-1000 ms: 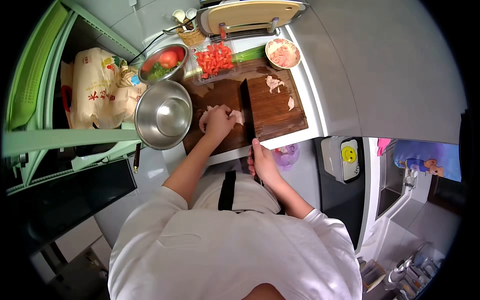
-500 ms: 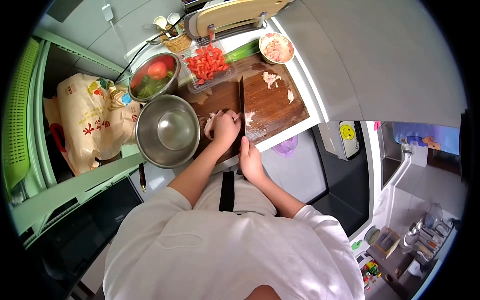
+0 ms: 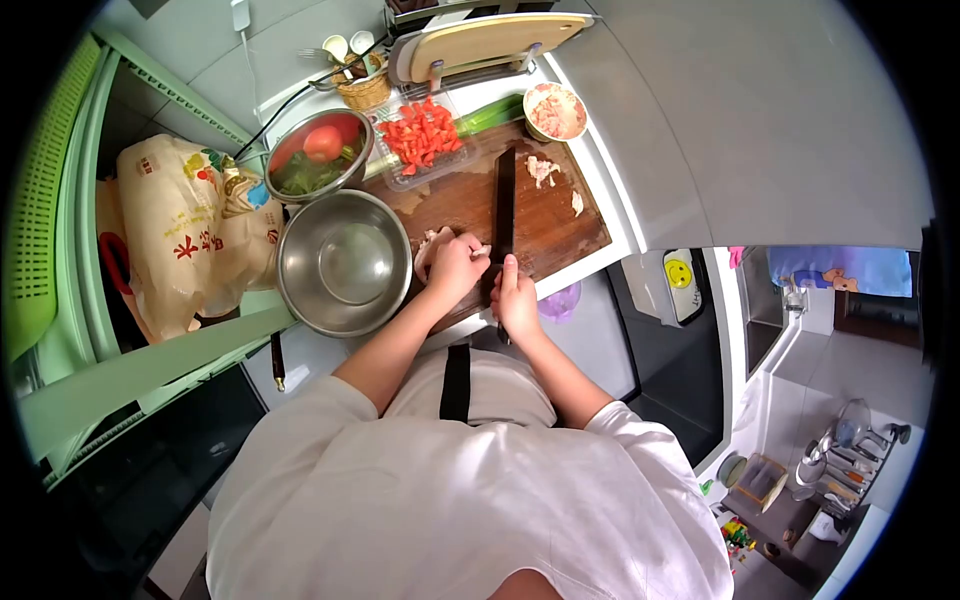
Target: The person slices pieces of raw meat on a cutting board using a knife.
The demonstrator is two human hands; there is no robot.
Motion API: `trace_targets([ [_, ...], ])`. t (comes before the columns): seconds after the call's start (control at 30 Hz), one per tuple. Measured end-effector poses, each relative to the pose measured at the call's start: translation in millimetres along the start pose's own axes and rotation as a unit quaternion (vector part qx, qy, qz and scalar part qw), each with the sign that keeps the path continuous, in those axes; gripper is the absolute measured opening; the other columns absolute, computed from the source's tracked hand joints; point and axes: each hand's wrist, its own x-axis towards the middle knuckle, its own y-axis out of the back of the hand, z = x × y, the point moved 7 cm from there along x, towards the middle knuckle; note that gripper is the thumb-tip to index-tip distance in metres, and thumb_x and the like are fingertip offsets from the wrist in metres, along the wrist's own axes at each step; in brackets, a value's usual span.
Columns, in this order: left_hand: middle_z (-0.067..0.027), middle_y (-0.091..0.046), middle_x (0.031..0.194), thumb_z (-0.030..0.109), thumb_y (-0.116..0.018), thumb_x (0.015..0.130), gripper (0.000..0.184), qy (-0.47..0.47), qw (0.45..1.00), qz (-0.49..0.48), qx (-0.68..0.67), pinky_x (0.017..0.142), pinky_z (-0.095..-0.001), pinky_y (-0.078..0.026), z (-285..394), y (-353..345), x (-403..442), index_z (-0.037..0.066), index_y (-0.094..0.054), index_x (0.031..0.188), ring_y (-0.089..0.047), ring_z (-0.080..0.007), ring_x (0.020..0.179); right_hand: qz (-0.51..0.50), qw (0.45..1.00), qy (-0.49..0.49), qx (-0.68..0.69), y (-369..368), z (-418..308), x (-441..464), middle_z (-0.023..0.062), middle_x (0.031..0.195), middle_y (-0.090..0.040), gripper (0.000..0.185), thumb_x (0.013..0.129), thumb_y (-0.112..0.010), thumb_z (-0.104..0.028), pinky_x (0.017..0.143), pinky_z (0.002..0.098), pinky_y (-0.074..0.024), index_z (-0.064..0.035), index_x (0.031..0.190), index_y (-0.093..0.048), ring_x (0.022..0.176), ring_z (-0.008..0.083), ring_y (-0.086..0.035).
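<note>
My right hand (image 3: 515, 297) is closed round the handle of a kitchen knife (image 3: 506, 200), whose dark blade points away from me over the wooden cutting board (image 3: 560, 238). Left of the blade, my left hand (image 3: 458, 264) presses with bent fingers on a pale piece of raw meat (image 3: 431, 246). Part of that meat is hidden under the fingers. Chopped meat scraps (image 3: 542, 171) lie on the board's far right, with a smaller bit (image 3: 577, 203) near them. A bowl of cut meat (image 3: 555, 112) stands at the board's far corner.
Left of the board stand a steel bowl (image 3: 395, 222) and another bowl (image 3: 365, 150) with a tomato and greens. Behind are a plastic tray (image 3: 470, 158) of chopped red pieces, a green stalk (image 3: 490, 115) and a rack with a cutting board (image 3: 480, 50). A sink (image 3: 680, 370) lies right.
The knife has moved right, away from the meat under my left hand, and its blade now shows its flat side. My right hand went with it. The view has shifted slightly.
</note>
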Motion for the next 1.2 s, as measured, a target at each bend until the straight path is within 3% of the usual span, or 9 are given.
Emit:
trace_targets([
  [0.17, -0.011, -0.071, 0.081, 0.017, -0.074, 0.079, 0.017, 0.003, 0.998, -0.046, -0.047, 0.064, -0.0322, -0.05, 19.4, 12.2, -1.6, 0.007, -0.072, 0.092, -0.066, -0.0211, 0.068, -0.01, 0.999, 0.007, -0.044, 41.7, 3.3, 19.7, 0.0008, 0.054, -0.04, 0.054, 0.1, -0.039, -0.055, 0.034, 0.0277, -0.0279, -0.007, 0.076, -0.045, 0.037, 0.0112, -0.036],
  [0.3, -0.0077, -0.071, 0.085, 0.015, -0.069, 0.088, 0.024, 0.055, 0.959, -0.15, -0.232, 0.064, -0.0261, -0.05, -14.9, -45.8, 16.6, -0.003, -0.067, 0.105, -0.064, -0.0118, 0.071, -0.001, 0.991, 0.037, -0.125, 80.0, -16.2, 37.3, 0.0035, 0.054, -0.049, 0.057, 0.101, -0.042, -0.051, 0.042, 0.0294, -0.0378, -0.0021, 0.074, -0.054, 0.043, 0.0136, -0.047],
  [0.47, -0.0086, -0.071, 0.086, 0.012, -0.068, 0.089, 0.022, 0.074, 0.945, -0.177, -0.263, 0.066, -0.0252, -0.05, 9.0, -51.5, 25.0, -0.003, -0.065, 0.105, -0.064, -0.0121, 0.076, -0.044, 0.969, 0.086, -0.23, 114.6, -33.5, 42.6, 0.0076, 0.057, -0.054, 0.057, 0.101, -0.044, -0.048, 0.052, 0.0339, -0.0426, 0.002, 0.076, -0.057, 0.052, 0.0174, -0.053],
  [0.53, -0.0089, -0.071, 0.092, 0.008, -0.068, 0.087, 0.022, 0.089, 0.917, -0.211, -0.327, 0.067, -0.0264, -0.051, 8.2, -53.9, 27.8, -0.003, -0.065, 0.105, -0.066, -0.0128, 0.08, -0.083, 0.965, 0.117, -0.221, 121.4, -38.6, 38.5, 0.0022, 0.057, -0.048, 0.052, 0.102, -0.042, -0.046, 0.046, 0.0284, -0.0363, -0.0028, 0.076, -0.052, 0.047, 0.0114, -0.044],
  [0.7, -0.0124, -0.069, 0.091, 0.002, -0.066, 0.08, 0.013, -0.012, 0.994, -0.063, -0.093, 0.066, -0.0295, -0.052, -1.2, -44.1, 32.2, 0.0, -0.068, 0.093, -0.066, -0.0209, 0.074, -0.162, 0.963, 0.104, -0.19, 135.8, -43.1, 38.9, -0.0014, 0.057, -0.044, 0.047, 0.103, -0.042, -0.044, 0.043, 0.0257, -0.0317, -0.0062, 0.075, -0.05, 0.047, 0.0076, -0.039],
  [0.8, -0.0123, -0.063, 0.083, 0.004, -0.068, 0.075, 0.013, -0.045, 0.999, 0.024, -0.019, 0.072, -0.0358, -0.051, 19.4, -29.1, 21.8, 0.006, -0.071, 0.088, -0.064, -0.0293, 0.082, -0.204, 0.944, 0.082, -0.244, 144.0, -47.3, 43.2, 0.0039, 0.058, -0.051, 0.054, 0.101, -0.043, -0.047, 0.051, 0.0301, -0.0395, -0.0002, 0.077, -0.055, 0.052, 0.0134, -0.048],
  [0.9, -0.0112, -0.063, 0.089, 0.005, -0.07, 0.073, 0.014, -0.142, 0.974, 0.092, 0.152, 0.076, -0.0382, -0.05, 56.8, -13.8, -2.9, 0.007, -0.071, 0.087, -0.062, -0.0302, 0.087, -0.248, 0.921, 0.072, -0.291, 146.4, -42.1, 43.1, 0.0068, 0.059, -0.054, 0.059, 0.101, -0.044, -0.049, 0.057, 0.0326, -0.0441, 0.0025, 0.076, -0.058, 0.056, 0.0168, -0.053],
  [1.07, -0.007, -0.063, 0.094, 0.007, -0.07, 0.073, 0.013, -0.276, 0.945, 0.097, 0.148, 0.081, -0.039, -0.049, 72.1, -28.9, -27.0, 0.009, -0.07, 0.086, -0.059, -0.0282, 0.094, -0.281, 0.904, 0.102, -0.305, 135.4, -41.5, 28.8, 0.0159, 0.062, -0.058, 0.062, 0.1, -0.044, -0.049, 0.063, 0.0389, -0.0462, 0.0054, 0.075, -0.059, 0.061, 0.0276, -0.057],
  [1.2, -0.0076, -0.063, 0.095, 0.005, -0.074, 0.071, 0.019, -0.283, 0.943, 0.087, 0.153, 0.081, -0.038, -0.05, 68.6, -28.4, -24.0, 0.007, -0.072, 0.09, -0.06, -0.0276, 0.093, -0.26, 0.909, 0.116, -0.305, 125.0, -33.6, 19.1, 0.0257, 0.068, -0.059, 0.063, 0.1, -0.044, -0.047, 0.069, 0.0435, -0.0462, 0.0097, 0.08, -0.06, 0.068, 0.0375, -0.059],
])
